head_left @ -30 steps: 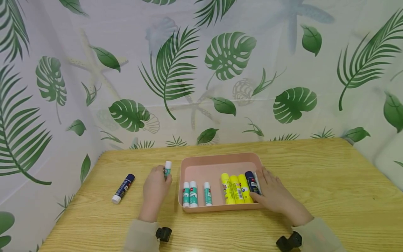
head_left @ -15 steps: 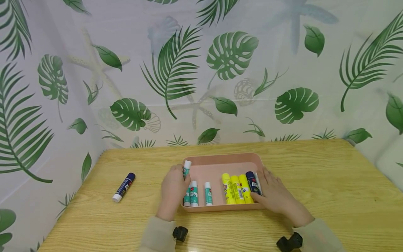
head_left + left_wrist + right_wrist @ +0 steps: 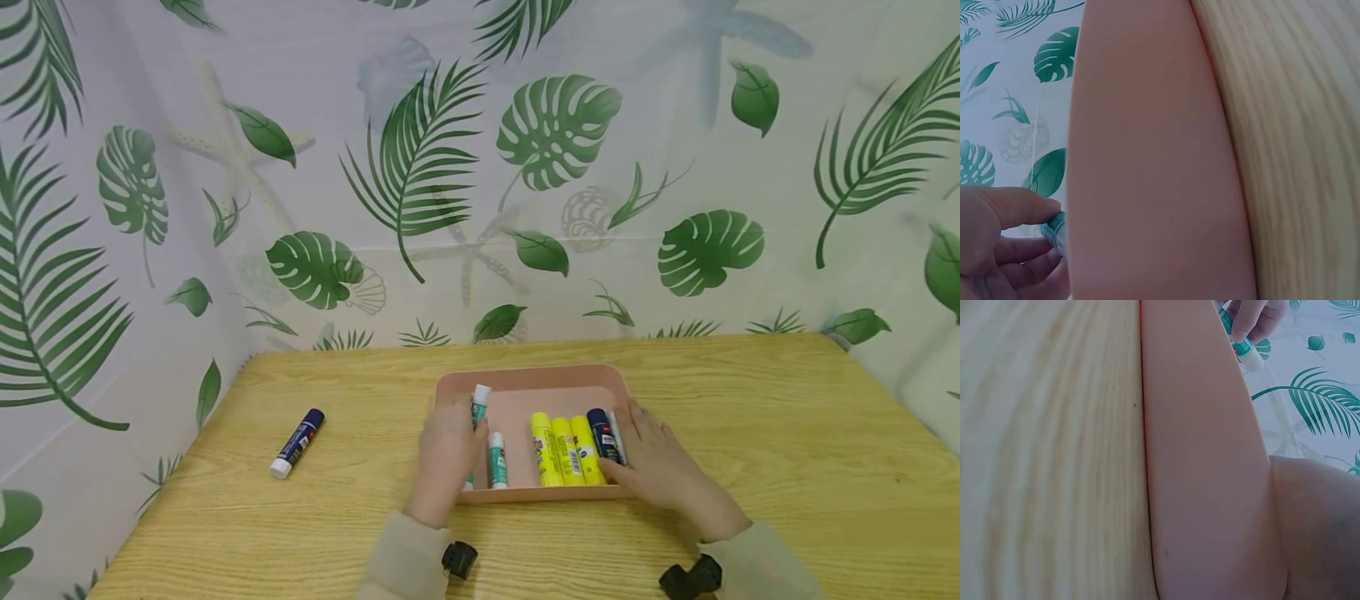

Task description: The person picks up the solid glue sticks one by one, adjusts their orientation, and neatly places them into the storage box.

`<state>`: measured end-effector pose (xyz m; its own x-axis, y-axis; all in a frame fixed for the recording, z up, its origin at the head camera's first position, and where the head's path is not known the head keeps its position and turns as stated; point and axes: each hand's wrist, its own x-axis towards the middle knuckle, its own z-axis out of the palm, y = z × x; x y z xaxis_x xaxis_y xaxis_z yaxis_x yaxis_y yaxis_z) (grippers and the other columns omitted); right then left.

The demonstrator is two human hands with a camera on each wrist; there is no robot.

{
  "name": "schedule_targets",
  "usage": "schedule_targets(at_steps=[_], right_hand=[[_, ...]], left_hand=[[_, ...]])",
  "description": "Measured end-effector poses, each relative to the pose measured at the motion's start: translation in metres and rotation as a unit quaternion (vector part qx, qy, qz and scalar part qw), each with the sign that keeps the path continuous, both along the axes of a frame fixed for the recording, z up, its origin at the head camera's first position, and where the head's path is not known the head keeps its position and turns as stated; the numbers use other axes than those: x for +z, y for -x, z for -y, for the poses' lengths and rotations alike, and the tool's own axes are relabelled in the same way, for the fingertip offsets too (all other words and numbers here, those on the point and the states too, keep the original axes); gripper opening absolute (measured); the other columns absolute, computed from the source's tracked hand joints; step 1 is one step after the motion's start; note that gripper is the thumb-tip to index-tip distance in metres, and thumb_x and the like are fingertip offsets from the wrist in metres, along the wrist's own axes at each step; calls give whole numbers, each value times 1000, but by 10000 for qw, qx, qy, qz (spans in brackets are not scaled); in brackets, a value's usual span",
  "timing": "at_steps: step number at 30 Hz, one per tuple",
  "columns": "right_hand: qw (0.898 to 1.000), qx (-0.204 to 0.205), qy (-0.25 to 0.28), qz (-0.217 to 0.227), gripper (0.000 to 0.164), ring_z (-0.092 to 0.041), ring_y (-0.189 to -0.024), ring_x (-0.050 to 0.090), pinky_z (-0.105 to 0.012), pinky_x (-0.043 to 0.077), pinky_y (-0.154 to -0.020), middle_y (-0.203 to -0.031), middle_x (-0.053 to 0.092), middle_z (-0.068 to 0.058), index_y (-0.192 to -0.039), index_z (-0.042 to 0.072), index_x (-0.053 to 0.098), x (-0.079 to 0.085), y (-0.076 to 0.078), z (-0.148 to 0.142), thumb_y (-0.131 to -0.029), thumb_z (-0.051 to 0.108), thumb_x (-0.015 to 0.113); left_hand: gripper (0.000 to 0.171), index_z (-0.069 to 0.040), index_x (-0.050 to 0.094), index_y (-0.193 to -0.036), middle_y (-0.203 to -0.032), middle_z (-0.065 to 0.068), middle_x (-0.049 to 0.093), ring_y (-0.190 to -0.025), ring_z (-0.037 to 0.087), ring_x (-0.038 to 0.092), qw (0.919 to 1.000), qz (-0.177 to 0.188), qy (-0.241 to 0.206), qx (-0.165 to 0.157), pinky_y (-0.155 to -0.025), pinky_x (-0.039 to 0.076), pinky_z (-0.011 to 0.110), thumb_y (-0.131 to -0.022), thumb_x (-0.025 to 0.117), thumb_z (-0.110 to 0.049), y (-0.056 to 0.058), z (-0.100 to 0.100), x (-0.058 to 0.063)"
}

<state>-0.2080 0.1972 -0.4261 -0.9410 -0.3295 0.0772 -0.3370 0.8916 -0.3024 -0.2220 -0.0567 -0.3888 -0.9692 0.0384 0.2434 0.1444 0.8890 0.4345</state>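
Observation:
My left hand pinches a teal glue stick with a white cap between thumb and fingers, over the left part of a pink tray. In the left wrist view the tray's front wall partly hides that glue stick. Another teal glue stick lies in the tray just right of the hand, and others are mostly covered by it. My right hand rests on the tray's right end with fairly straight fingers, its thumb beside a navy glue stick.
Several yellow glue sticks lie side by side in the tray, left of the navy one. Outside, on the wooden table, a navy glue stick with a white end lies at the left. A leaf-patterned cloth hangs behind the table.
My left hand has carried the teal glue stick rightward, from beside the tray to over its left part, covering the teal sticks there. The right hand stays on the tray's right end.

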Motion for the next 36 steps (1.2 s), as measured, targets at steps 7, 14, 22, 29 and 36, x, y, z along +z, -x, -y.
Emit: schedule_targets(at_steps=[7,14,22,29,36], right_hand=[[10000,-46,-11,3,78,-47,-124,15,-60,13,-95,-138,11,-33,-136,-11,17,-2,1,0,-88,41,49],[10000,-36,3,-62,79,-48,-123,17,-61,14,-94,-138,13,-33,-135,-11,18,-3,1,0,-87,43,50],[10000,-3,-29,-51,80,-47,-123,17,-61,15,-94,-138,13,-34,-136,-11,18,-3,2,-1,-87,44,50],[10000,30,17,-36,78,-48,-123,17,-61,15,-94,-138,12,-34,-135,-11,18,-3,2,0,-87,42,50],[10000,4,-22,-21,79,-48,-123,17,-61,15,-94,-138,12,-34,-135,-11,18,-3,2,-1,-87,43,50]], left_hand=[[29,1,57,-101,-83,6,56,-66,15,52,9998,-30,98,-177,-53,45,27,-83,61,-21,0,-11,-4],[25,3,55,-96,-72,5,49,-57,13,46,9987,-85,-192,-464,-49,42,23,-82,62,-16,-1,-21,-8],[22,2,53,-91,-69,3,43,-57,13,43,9978,202,-217,-596,-49,39,21,-84,61,-16,-1,-30,-14],[26,3,53,-94,-70,4,45,-57,13,43,9974,421,-169,-554,-49,40,23,-86,59,-21,-1,-32,-16],[29,3,52,-89,-67,5,45,-55,13,44,9964,580,-168,-588,-46,38,23,-88,55,-25,-2,-33,-16]])
